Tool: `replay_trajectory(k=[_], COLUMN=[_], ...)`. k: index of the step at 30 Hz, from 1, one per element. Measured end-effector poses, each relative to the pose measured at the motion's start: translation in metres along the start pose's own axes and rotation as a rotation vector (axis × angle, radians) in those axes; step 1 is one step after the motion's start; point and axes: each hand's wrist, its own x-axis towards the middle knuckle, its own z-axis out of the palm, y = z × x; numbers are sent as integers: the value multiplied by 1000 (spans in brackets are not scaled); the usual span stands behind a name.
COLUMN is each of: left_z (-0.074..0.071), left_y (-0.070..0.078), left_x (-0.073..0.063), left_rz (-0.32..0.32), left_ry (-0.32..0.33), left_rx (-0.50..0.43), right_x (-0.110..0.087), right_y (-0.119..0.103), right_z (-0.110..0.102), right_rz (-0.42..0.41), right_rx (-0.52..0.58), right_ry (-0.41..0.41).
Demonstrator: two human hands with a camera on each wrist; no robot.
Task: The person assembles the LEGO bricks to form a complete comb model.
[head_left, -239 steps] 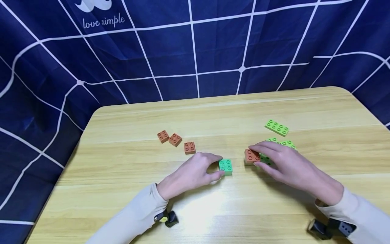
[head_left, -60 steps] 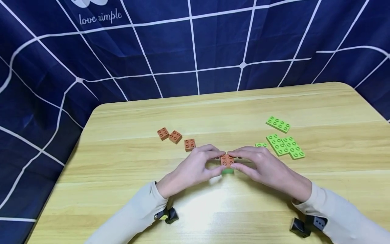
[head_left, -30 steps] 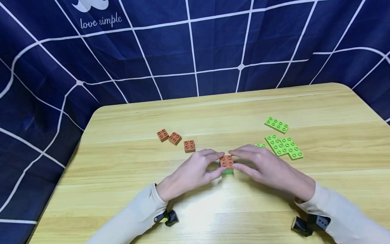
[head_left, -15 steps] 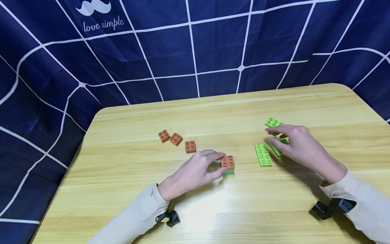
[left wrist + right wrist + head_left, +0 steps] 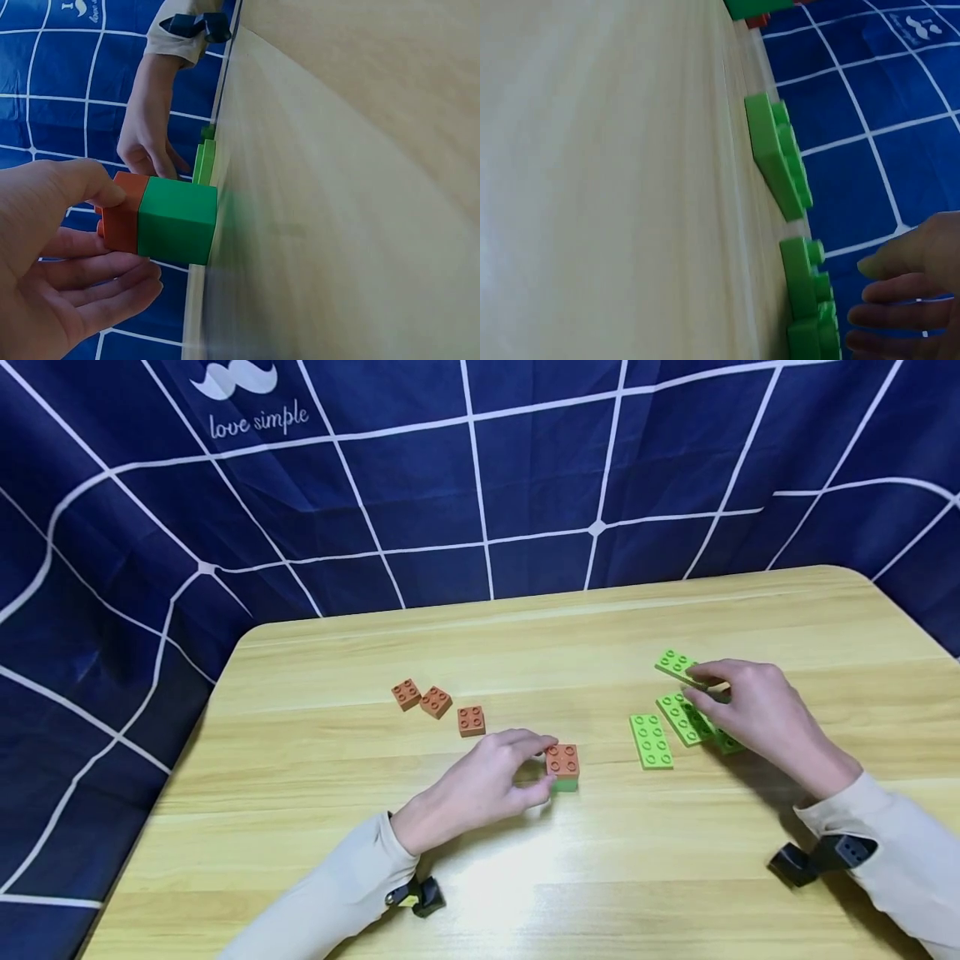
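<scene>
In the head view my left hand (image 5: 483,789) pinches an orange-brown two-by-two toy brick (image 5: 562,761) between thumb and index finger. That brick sits on top of a green brick (image 5: 178,221), its studs facing up, and together they form a small stack on the table. My right hand (image 5: 761,714) hovers over the flat lime toy bricks at the right, partly hiding some of them. Below its fingers lie a lime brick (image 5: 682,720) and another beside it; a further lime brick (image 5: 675,665) lies behind. The right wrist view shows those fingers spread, with nothing between them.
Left of the stack lie three orange-brown bricks: one nearer (image 5: 471,721), and two (image 5: 436,702) touching farther back. A separate lime brick (image 5: 651,742) lies between the stack and the right hand. Behind the wooden table (image 5: 360,677) hangs a blue cloth (image 5: 547,477) with white lines.
The right hand brought the orange-brown brick onto the green one, pressed there beside the left hand, then let go and moved right over the lime bricks. The left hand stayed at the stack.
</scene>
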Motion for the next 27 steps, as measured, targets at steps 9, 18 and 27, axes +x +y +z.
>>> replay_trajectory(k=[9, 18, 27], left_z=[0, 0, 0], left_y=[2, 0, 0], left_x=[-1, -1, -1], left_rz=[-22, -1, -6], left_ry=[-3, 8, 2], left_rx=[22, 23, 24], right_x=[8, 13, 15], right_y=[16, 26, 31], right_z=[4, 10, 12], right_rz=[93, 87, 104], right_rx=[-28, -43, -63], right_ry=[-48, -92, -122])
